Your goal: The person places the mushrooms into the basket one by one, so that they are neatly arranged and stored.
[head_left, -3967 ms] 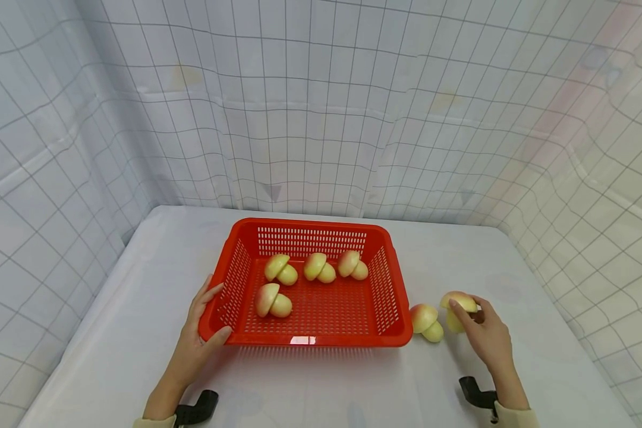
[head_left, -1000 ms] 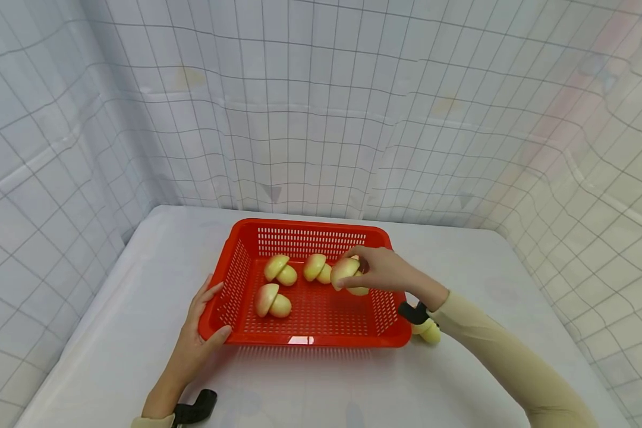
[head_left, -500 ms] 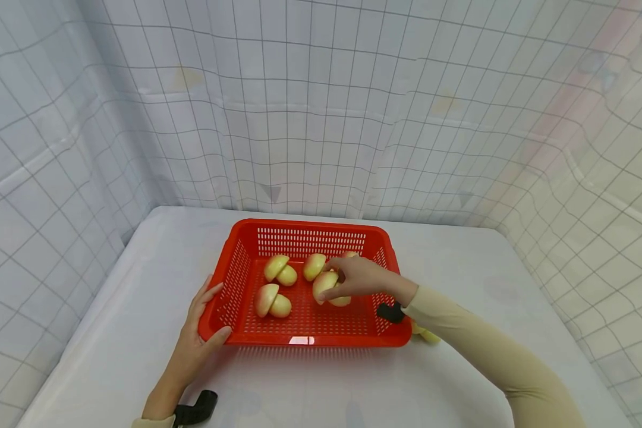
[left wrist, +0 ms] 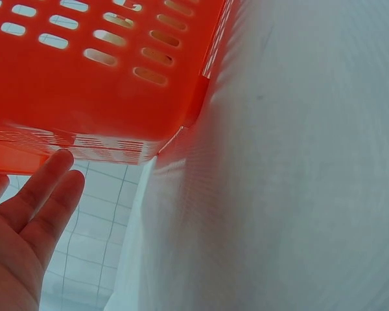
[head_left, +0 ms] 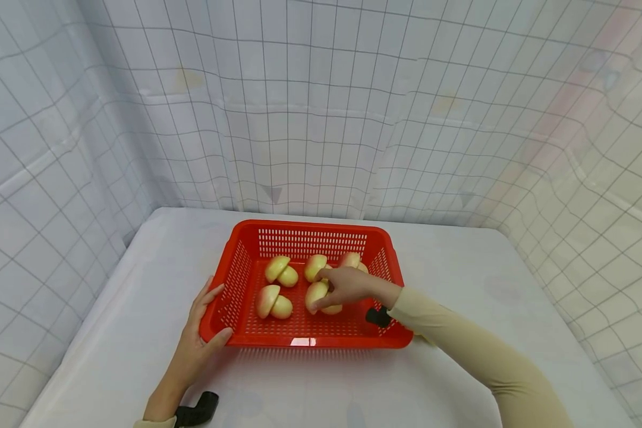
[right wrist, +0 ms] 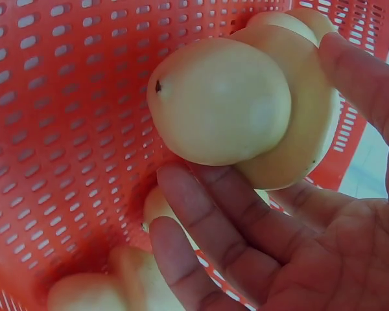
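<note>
Inside the red basket [head_left: 353, 342], my right hand [head_left: 348, 284] pinches a mushroom [head_left: 317, 295], yellow with a blushed cap, low near the basket's floor. In the right wrist view, thumb and fingers hold this mushroom [right wrist: 220, 100] by its cap, its rounded stem facing the camera. Whether it touches the floor cannot be told. My left hand [head_left: 195, 333] rests at the basket's left front corner, thumb on the front rim, fingers against the left side. The left wrist view shows its straight fingers [left wrist: 48, 188] beside the basket.
Several like mushrooms lie in the basket: a back row including one mushroom [head_left: 281, 271] at left, and another mushroom [head_left: 274, 302] at front left. Right of the basket, a mushroom [head_left: 425, 339] on the white-covered table [head_left: 460, 267] is mostly hidden by my right sleeve.
My right hand took the mushroom from the table right of the basket, carried it over the right rim, and moved leftward and down to the front middle. The left hand stayed.
</note>
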A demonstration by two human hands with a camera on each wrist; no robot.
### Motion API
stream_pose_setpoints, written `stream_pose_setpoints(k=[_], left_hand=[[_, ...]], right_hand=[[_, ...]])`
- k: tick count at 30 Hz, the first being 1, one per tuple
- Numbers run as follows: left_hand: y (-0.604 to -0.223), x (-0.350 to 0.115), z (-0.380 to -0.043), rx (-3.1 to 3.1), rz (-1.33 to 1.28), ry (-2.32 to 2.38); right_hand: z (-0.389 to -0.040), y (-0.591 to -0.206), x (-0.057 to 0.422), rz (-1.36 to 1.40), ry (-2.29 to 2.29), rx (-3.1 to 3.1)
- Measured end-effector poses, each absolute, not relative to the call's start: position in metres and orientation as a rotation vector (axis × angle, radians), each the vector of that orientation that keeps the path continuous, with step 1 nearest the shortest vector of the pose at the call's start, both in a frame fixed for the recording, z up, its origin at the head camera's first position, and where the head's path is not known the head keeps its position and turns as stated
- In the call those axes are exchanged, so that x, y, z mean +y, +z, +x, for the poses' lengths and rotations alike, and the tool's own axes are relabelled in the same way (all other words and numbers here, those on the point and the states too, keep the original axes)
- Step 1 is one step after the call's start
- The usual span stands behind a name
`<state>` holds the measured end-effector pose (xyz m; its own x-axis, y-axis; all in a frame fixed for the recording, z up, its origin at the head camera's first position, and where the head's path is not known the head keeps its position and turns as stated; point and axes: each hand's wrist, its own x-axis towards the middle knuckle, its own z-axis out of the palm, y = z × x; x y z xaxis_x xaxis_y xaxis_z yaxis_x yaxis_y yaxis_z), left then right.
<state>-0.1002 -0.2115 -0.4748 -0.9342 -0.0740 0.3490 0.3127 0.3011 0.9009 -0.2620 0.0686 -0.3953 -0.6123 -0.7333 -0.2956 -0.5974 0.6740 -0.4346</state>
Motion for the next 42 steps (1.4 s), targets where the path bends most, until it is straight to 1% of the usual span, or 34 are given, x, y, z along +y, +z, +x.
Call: stream_pose_setpoints(k=[14, 29, 42], left_hand=[[-0.474, -0.211, -0.1, -2.258, -0.195, -1.655], [-0.476, -0.211, -0.1, -2.256, -0.208, -1.643], [-0.474, -0.21, -0.1, -2.259, -0.188, -1.668]], right_hand=[[-0.259, -0.4, 0.064, -1.046, -0.416, 2.397], [-0.265, -0.407, 0.069, -1.039, -0.489, 2.332], [-0.266, -0.398, 0.075, -1.013, -0.445, 2.308]])
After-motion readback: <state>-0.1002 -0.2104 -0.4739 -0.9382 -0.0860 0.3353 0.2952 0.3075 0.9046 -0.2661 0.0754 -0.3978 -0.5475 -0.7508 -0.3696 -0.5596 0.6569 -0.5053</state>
